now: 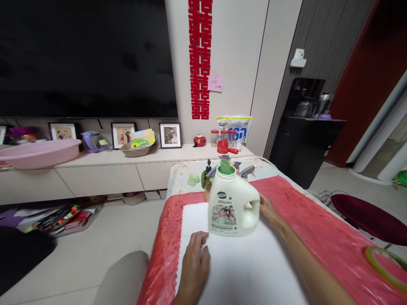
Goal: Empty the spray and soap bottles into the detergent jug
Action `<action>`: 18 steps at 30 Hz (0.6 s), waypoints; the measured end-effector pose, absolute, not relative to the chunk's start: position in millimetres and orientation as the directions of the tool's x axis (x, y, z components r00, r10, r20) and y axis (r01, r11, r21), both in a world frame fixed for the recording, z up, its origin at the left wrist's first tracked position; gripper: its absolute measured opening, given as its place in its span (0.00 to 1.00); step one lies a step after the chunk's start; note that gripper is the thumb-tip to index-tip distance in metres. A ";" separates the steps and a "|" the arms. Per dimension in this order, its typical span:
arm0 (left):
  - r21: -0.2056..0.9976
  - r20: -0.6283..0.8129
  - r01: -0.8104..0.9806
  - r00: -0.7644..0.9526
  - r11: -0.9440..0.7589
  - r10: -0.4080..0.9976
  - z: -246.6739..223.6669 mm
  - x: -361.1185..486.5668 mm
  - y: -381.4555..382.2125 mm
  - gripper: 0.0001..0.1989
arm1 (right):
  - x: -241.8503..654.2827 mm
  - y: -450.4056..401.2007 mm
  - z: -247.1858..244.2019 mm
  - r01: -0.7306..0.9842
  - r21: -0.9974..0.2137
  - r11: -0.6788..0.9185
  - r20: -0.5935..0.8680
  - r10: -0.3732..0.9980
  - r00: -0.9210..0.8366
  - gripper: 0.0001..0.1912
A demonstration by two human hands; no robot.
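A pale green detergent jug (233, 207) stands upright on a white mat (237, 262), its label facing me. Its cap is off, and a green spout (226, 166) shows in the neck. My right hand (269, 211) is at the handle on the jug's right side, fingers partly hidden behind it; it appears to grip there. By the jug's lower left edge is my left hand (194, 262), open, thumb apart from the fingers, fingertips close to the base. Behind the jug, partly covered, are a dark green pump bottle (204, 178) and grey spray heads (246, 171).
A red cloth (280, 199) covers the table under the mat. A light green object (193, 179) lies at the back left. Yellow tape roll (370, 262) sits at the right edge. Beyond the table, a white cabinet (101, 178) holds jars (214, 137), a red pot (199, 140) and picture frames.
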State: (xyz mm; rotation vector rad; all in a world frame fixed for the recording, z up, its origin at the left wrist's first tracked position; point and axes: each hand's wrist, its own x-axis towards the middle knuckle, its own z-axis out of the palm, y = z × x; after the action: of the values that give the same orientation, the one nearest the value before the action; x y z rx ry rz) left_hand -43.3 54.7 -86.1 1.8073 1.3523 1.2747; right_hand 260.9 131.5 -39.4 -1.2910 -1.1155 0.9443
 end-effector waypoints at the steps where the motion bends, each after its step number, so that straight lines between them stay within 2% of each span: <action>1: 0.841 0.361 0.412 0.053 -0.350 0.931 -85.9 -43.1 54.8 0.15 | 262.6 122.9 -39.4 0.042 -0.998 0.043 0.052 0.964 0.260 0.23; 3: 0.845 0.350 0.409 0.066 -0.345 0.934 -85.4 -42.9 55.0 0.15 | 264.5 100.6 -39.7 -0.020 -0.999 -0.029 -0.034 0.945 0.324 0.32; 6: 0.844 0.337 0.421 0.069 -0.333 0.939 -85.1 -42.4 54.7 0.16 | 259.1 55.5 -41.3 -0.112 -0.990 -0.088 -0.128 0.891 0.435 0.51; 9: 0.844 0.337 0.418 0.075 -0.336 0.939 -85.6 -40.8 54.2 0.16 | 237.2 4.0 -45.2 -0.198 -0.975 -0.104 -0.190 0.853 0.486 0.59; 12: 0.854 0.348 0.387 0.072 -0.348 0.935 -82.9 -38.1 52.4 0.16 | 200.5 -40.7 -52.4 -0.285 -0.949 -0.135 -0.262 0.840 0.475 0.60; 14: 0.868 0.359 0.343 0.068 -0.360 0.931 -76.8 -37.0 48.1 0.17 | 173.5 -61.3 -57.7 -0.359 -0.925 -0.125 -0.289 0.845 0.449 0.57; 16: 0.890 0.350 0.284 0.073 -0.355 0.934 -66.9 -37.8 39.9 0.17 | 149.3 -73.2 -61.7 -0.354 -0.932 -0.071 -0.230 0.871 0.433 0.50; 18: 0.928 0.289 0.222 0.074 -0.298 0.955 -55.1 -41.4 27.8 0.16 | 130.3 -77.0 -63.5 -0.271 -0.962 -0.030 -0.135 0.917 0.376 0.43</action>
State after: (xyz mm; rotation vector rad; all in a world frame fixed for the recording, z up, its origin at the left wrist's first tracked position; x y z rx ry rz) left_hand -41.4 27.8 -55.1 1.6270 1.1919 1.2779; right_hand 130.3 -77.0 -63.5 -1.2385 -0.6837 1.0811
